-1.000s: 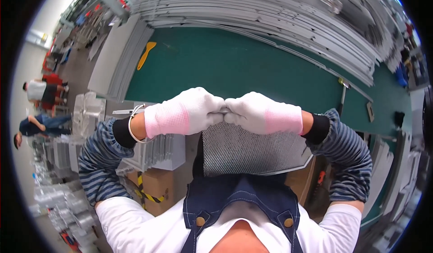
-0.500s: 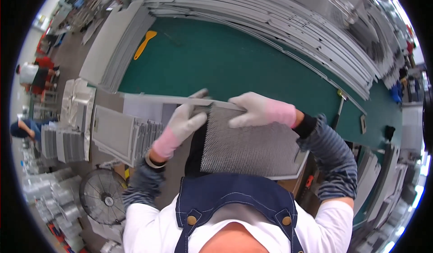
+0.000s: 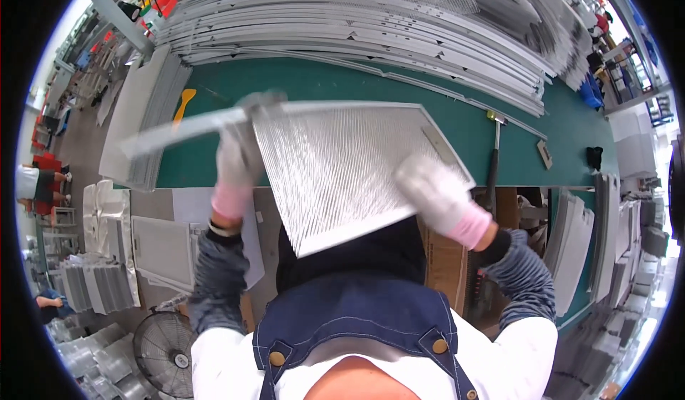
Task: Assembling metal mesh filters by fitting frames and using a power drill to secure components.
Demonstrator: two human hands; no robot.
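A silver metal mesh filter panel (image 3: 342,164) is held tilted over the front edge of the green bench, with pale metal framing along its upper, right and lower sides. From its upper left corner a pale frame strip (image 3: 187,128) sticks out to the left, blurred; whether it is joined there I cannot tell. My left hand (image 3: 241,143), in a white and pink glove with grey fingertips, is closed round the strip at that corner. My right hand (image 3: 446,196), gloved alike and blurred, grips the panel's right edge, its thumb hidden.
Long metal strips (image 3: 342,36) are stacked along the bench's back. A yellow scraper (image 3: 184,105) lies by flat panels (image 3: 146,114) at left. At right lies a black-handled hammer (image 3: 494,150). A fan (image 3: 163,353) stands lower left, below framed panels (image 3: 163,250).
The panel has risen from my lap and turned, coming up over the bench edge. My left hand has moved left and up; my right hand has gone from its upper edge to its right edge.
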